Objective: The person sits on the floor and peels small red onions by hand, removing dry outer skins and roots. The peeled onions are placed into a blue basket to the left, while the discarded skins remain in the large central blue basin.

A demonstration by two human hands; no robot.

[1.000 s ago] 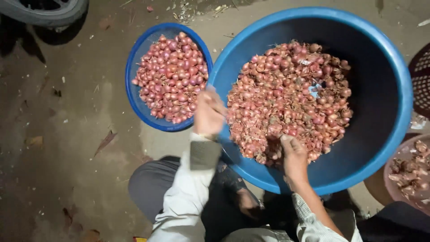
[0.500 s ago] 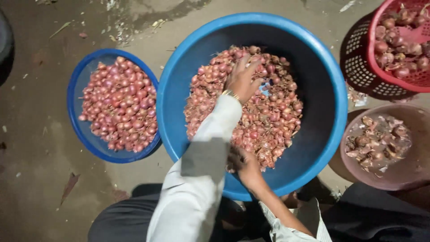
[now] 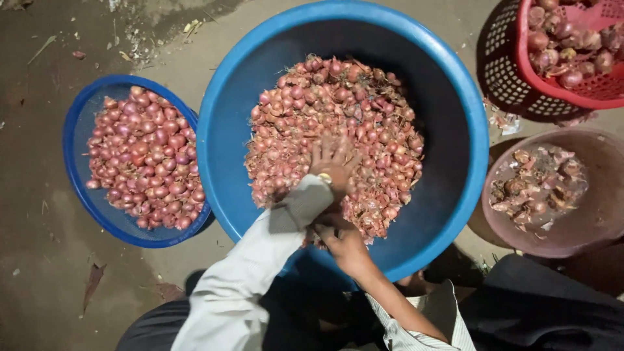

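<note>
Fingers of my left hand [image 3: 333, 162] spread wide on the shallots [image 3: 335, 140]; the right hand [image 3: 343, 244] curls loosely at the heap's near edge, and I cannot tell whether it holds any.

I take the big tub [image 3: 224, 123] as my landmark. The shallots fill its middle: I judge them small, hard, light and papery-skinned, apt to roll and slip, so best scooped by the handful or pinched singly round the belly. Left of the tub, just beside it, sits a blue basket [image 3: 81, 195] of cleaner bulbs. Right of the tub, near its rim, stands a brown bowl [image 3: 601, 214] of scraps; beyond that, a red basket [image 3: 552, 84] of larger bulbs. All rest on bare ground [image 3: 39, 273], dimly lit, strewn with leaf litter.
</note>
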